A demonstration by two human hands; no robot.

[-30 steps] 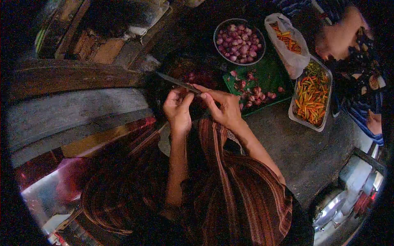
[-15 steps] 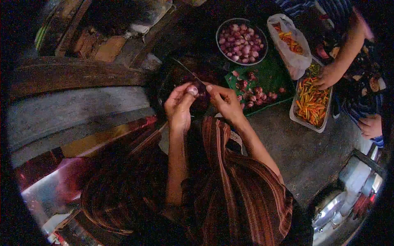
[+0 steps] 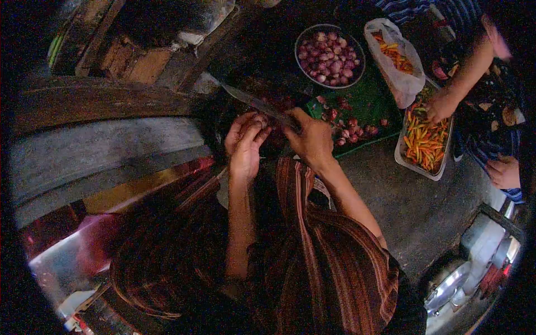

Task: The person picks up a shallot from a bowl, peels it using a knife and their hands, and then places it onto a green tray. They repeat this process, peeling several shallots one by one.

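Note:
My left hand (image 3: pixel 244 142) has its fingers closed round a small shallot (image 3: pixel 260 119), of which only a part shows between the fingertips. In my right hand (image 3: pixel 311 139) is a knife (image 3: pixel 248 100), gripped by the handle, its long blade pointing up and left and lying close past the shallot. Beneath both hands the area is dark. Just right of my right hand, loose shallots (image 3: pixel 353 131) and bits of skin lie on a green tray (image 3: pixel 379 109). A metal bowl (image 3: pixel 298 62) heaped with shallots (image 3: pixel 329 58) stands behind the tray.
At the right, another person's hand (image 3: pixel 442 106) reaches into a metal tray (image 3: pixel 400 153) of orange and green chillies (image 3: pixel 424 139). That person's other hand (image 3: pixel 504 171) is lower down. A plastic bag (image 3: pixel 410 89) holds more chillies. Metal pans (image 3: pixel 449 285) are at lower right.
The knife has turned so that its blade shows broadside, and my right hand has rolled over with its back up. My left fingers have closed further over the shallot.

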